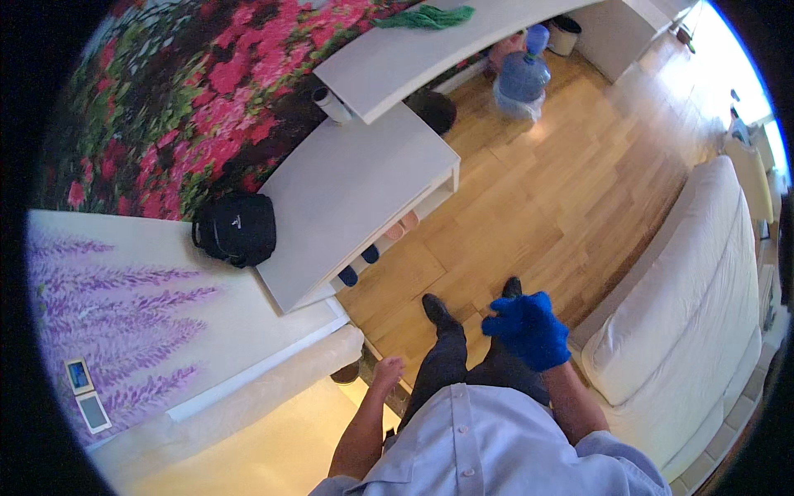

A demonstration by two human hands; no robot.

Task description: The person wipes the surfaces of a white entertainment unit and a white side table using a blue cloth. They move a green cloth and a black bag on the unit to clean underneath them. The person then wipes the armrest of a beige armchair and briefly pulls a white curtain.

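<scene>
On my right hand [527, 328] is a fluffy blue mitt or cloth [536, 325] that covers the palm and most of the fingers. It hangs in front of my right leg, above the wooden floor [490, 223]. My left hand [389, 372] hangs bare beside my left leg, near the rolled cream covering of the low furniture at left; its fingers look loosely curled, and whether anything lies inside them cannot be told. A green cloth [428, 17] lies crumpled on the upper white shelf top [397, 56], far from both hands.
A white shoe cabinet [366, 180] with slippers [348, 275] inside stands ahead left, a black backpack [239, 229] at its end. A white cylinder [332, 105] stands near the shelf. Farther off is a blue water bottle [524, 77]. A white-cushioned sofa [676, 279] is at right.
</scene>
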